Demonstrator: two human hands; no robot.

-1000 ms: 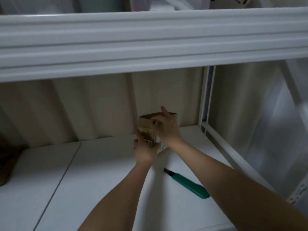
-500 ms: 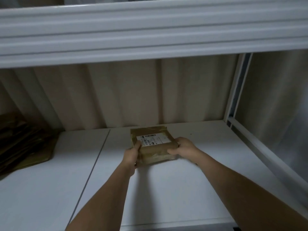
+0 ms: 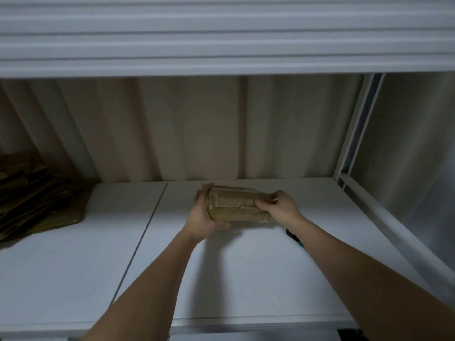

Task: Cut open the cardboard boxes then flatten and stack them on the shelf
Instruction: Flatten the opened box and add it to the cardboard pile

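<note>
small brown taped cardboard box (image 3: 238, 205) | closed, held above white shelf (image 3: 246, 279) | stack of flattened cardboard (image 3: 37, 200) | far left on shelf

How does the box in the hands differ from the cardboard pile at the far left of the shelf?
The taped cardboard box is still closed and boxy; the flattened cardboard pile lies in flat sheets. The box is gripped between the left hand and right hand; nothing touches the pile. The box sits mid-shelf, the pile at the far left. Both are brown cardboard.
</note>
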